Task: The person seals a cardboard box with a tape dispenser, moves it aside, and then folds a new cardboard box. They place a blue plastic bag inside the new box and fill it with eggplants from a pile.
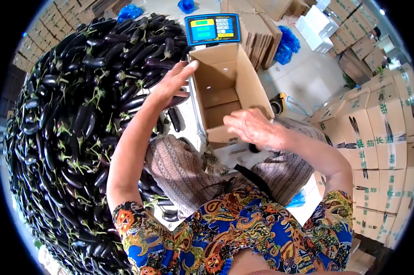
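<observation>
Two hands are busy at one open cardboard box, which sits in the middle, far from the person, in front of the scale. The left hand has spread, empty fingers on the box's left flap, maybe to steady it. The right hand curls over the near edge; I cannot tell what its fingers hold. A big eggplant pile fills the left. The box's bottom is partly hidden.
</observation>
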The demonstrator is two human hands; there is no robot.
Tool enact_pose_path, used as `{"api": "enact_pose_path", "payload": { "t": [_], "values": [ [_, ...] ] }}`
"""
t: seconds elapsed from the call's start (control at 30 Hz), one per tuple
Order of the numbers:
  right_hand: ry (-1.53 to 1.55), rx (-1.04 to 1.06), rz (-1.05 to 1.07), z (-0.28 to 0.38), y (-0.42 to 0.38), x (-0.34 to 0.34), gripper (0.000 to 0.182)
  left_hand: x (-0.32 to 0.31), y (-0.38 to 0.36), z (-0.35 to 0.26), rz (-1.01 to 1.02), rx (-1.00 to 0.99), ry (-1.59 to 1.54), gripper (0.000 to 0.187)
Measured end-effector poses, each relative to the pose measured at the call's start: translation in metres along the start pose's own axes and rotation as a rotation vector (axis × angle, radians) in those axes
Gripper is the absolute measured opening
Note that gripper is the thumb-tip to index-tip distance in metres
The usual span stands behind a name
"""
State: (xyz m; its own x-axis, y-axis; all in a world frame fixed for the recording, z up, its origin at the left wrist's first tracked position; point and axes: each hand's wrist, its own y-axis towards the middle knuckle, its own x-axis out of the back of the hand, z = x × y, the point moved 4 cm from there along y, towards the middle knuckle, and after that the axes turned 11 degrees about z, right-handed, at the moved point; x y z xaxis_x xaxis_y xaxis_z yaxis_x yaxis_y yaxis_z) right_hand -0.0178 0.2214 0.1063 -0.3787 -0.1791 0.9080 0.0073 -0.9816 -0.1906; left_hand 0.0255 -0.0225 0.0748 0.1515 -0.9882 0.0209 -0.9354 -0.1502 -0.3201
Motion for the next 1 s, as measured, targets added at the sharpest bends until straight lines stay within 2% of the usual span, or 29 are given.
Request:
{"api": "enact_pose_path", "payload": {
  "t": [0.03,0.07,0.17,0.23,0.27,0.3,0.33,0.4,0.43,0.5,0.53,0.63,0.67,0.7,0.77,0.8,0.87,0.93,0.97,1.0],
  "values": [
    [0.083,0.021,0.097,0.007,-0.001,-0.002,0.019,-0.006,0.006,0.001,-0.02,0.052,0.013,0.101],
    [0.168,-0.042,0.283,0.01,-0.006,-0.001,0.023,-0.01,0.009,0.004,-0.005,0.08,0.059,0.104],
    [0.05,0.048,-0.113,0.003,-0.013,0.008,0.029,-0.023,0.025,0.031,0.127,0.222,0.11,0.112],
    [-0.157,-0.136,-0.369,-0.026,-0.003,0.024,0.042,-0.029,0.03,0.039,0.201,0.22,0.077,0.096],
    [-0.114,-0.367,-0.419,-0.046,-0.003,0.03,0.051,-0.032,0.029,0.036,0.164,0.218,0.023,0.079],
    [-0.18,-0.473,-0.529,-0.07,-0.002,0.034,0.059,-0.031,0.035,0.038,0.159,0.202,0.024,0.064],
    [-0.143,-0.569,-0.597,-0.104,0.001,0.024,0.062,-0.03,0.04,0.041,0.126,0.176,0.074,0.064],
    [0.566,-0.585,-0.395,-0.176,0.013,-0.006,0.06,-0.028,0.044,0.05,0.035,0.14,0.164,0.061],
    [0.923,-0.579,-0.281,-0.182,0.02,-0.017,0.058,-0.028,0.044,0.053,-0.022,0.126,0.207,0.06],
    [0.917,-0.89,-0.313,-0.18,0.021,-0.014,0.054,-0.034,0.052,0.061,-0.176,0.082,0.274,0.055],
    [0.906,-1.047,-0.317,-0.176,0.019,-0.012,0.052,-0.032,0.052,0.062,-0.185,0.08,0.301,0.06],
    [1.371,-0.672,-0.321,-0.208,-0.012,-0.031,0.059,-0.018,0.036,0.066,0.012,0.074,-0.086,0.056],
    [1.365,-0.663,-0.327,-0.215,-0.018,-0.039,0.059,-0.017,0.028,0.068,0.001,0.021,-0.287,0.05],
    [1.381,-0.743,-0.36,-0.217,-0.025,-0.047,0.06,-0.007,0.031,0.078,0.093,-0.036,-0.4,0.046],
    [1.401,-0.876,-0.412,-0.218,-0.028,-0.055,0.062,0.009,0.023,0.111,0.036,0.183,-0.59,0.044],
    [1.192,-0.903,-0.435,-0.235,-0.03,-0.066,0.06,0.008,0.02,0.131,-0.014,0.198,-0.697,0.043],
    [0.765,-0.956,-0.505,-0.272,-0.047,-0.096,0.056,-0.002,0.033,0.169,-0.111,0.099,-0.702,0.05],
    [0.265,-1.072,-0.471,-0.261,-0.038,-0.101,0.049,-0.02,0.04,0.185,-0.14,0.081,-0.633,0.061],
    [0.013,-1.091,-0.445,-0.254,-0.027,-0.1,0.046,-0.031,0.043,0.189,-0.194,0.095,-0.634,0.048],
    [-0.121,-0.893,-0.576,-0.246,-0.02,-0.103,0.033,-0.039,0.046,0.198,-0.222,0.099,-0.579,0.049]
  ]
}}
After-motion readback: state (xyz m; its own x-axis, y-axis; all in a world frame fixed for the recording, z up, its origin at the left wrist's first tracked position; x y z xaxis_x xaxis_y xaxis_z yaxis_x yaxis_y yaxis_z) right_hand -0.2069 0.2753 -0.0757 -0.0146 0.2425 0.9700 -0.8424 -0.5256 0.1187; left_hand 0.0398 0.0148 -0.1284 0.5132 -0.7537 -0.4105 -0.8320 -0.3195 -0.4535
